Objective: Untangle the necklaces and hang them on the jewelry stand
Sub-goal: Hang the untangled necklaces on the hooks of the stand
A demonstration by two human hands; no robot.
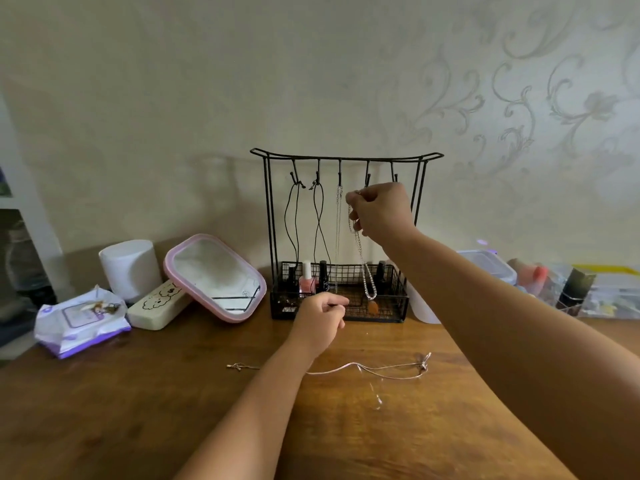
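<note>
A black wire jewelry stand (346, 157) stands at the back of the wooden table, with hooks under its top bar. Two black cord necklaces (320, 220) and a thin silver chain (338, 237) hang from the left and middle hooks. My right hand (379, 209) is raised just under the fourth hook and pinches a chunky silver chain necklace (367, 275), whose orange pendant dangles into the stand's basket. My left hand (320, 318) hovers low in front of the basket, fingers loosely curled, holding nothing I can see. A thin silver necklace (377, 370) lies loose on the table.
Nail polish bottles (307, 277) stand in the stand's basket. Left of it lean a pink-framed mirror (214, 275), a cream case (157, 304), a white cylinder (130, 266) and a wipes pack (81, 318). Clear plastic boxes (588, 289) sit at the right.
</note>
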